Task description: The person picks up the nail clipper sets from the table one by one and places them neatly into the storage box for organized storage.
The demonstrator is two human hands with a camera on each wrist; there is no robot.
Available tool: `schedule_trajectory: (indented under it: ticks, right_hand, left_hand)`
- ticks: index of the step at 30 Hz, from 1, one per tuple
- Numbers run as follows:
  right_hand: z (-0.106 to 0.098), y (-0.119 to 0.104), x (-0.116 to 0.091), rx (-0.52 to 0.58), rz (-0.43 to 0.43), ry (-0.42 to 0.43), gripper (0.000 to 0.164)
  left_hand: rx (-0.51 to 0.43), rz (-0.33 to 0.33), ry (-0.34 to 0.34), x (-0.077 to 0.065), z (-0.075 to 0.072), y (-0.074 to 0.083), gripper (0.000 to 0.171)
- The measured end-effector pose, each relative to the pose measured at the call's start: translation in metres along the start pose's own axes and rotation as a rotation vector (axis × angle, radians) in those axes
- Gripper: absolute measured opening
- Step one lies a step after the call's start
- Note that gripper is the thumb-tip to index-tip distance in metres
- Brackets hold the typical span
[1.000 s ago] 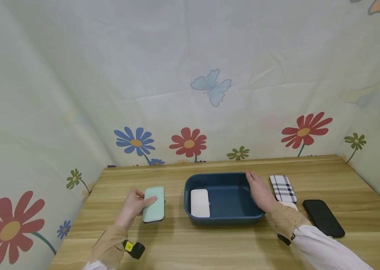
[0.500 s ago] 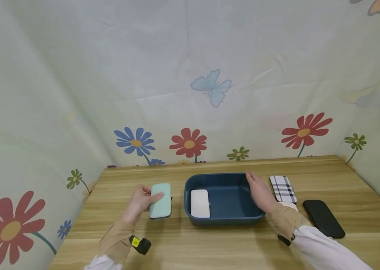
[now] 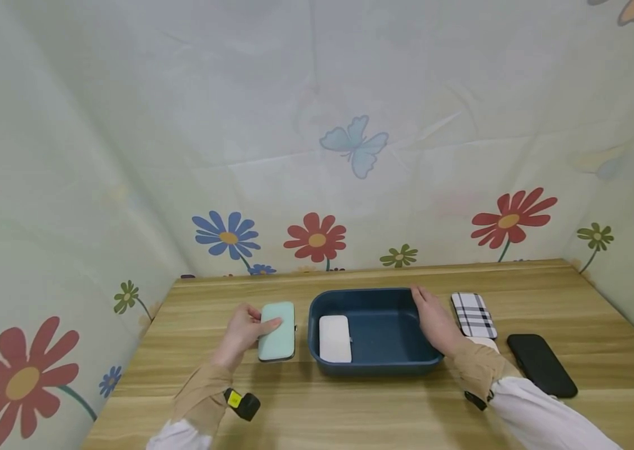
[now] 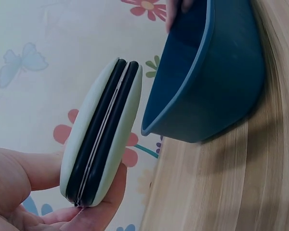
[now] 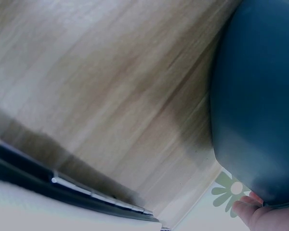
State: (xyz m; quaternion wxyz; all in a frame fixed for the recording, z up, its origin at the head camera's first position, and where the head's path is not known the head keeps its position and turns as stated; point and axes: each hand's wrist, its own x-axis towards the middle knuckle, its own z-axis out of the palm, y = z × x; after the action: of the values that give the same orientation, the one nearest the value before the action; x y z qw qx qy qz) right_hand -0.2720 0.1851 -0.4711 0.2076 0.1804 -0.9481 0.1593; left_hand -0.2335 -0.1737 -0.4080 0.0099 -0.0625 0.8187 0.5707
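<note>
Mint case points lengthwise forward — clasp facing the blue tub.

A wood-grain table meets a pale backdrop. A light-blue butterfly is printed above a red flower.

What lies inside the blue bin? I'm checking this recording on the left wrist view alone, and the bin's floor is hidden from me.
Observer: The head view shows a white case lying at the left end of the blue bin.

Operator: And the right hand? I barely see it.

Observer: It holds the bin at its right end, reaching the far corner of the rim.

Operator: Does anything lie farther right, out of my view?

Observer: Yes, on the table: a plaid case and a flat black item.
</note>
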Motion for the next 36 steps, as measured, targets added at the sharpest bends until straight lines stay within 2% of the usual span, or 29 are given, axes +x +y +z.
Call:
schedule_trajectory:
  ticks: [5, 13, 22, 29, 36]
  right_hand:
    - [-0.001, 0.0, -0.001, 0.003, -0.017, 0.015, 0.043]
    - [-0.003, -0.002, 0.0, 0.011, -0.006, -0.004, 0.042]
    - [-0.004, -0.002, 0.0, 0.007, -0.01, 0.0, 0.043]
    - [-0.002, -0.002, -0.001, 0.006, -0.025, 0.008, 0.042]
    - [-0.001, 0.0, -0.001, -0.004, -0.032, 0.025, 0.042]
  left_hand:
    - [-0.002, 0.013, -0.006, 0.001, 0.007, 0.006, 0.04]
    - [0.018, 0.008, -0.032, 0.003, 0.021, 0.014, 0.042]
    - [-0.021, 0.033, -0.08, 0.007, 0.045, 0.025, 0.04]
    - [0.013, 0.019, -0.097, 0.007, 0.066, 0.024, 0.042]
    - [0.041, 0.006, -0.085, 0.008, 0.078, 0.025, 0.043]
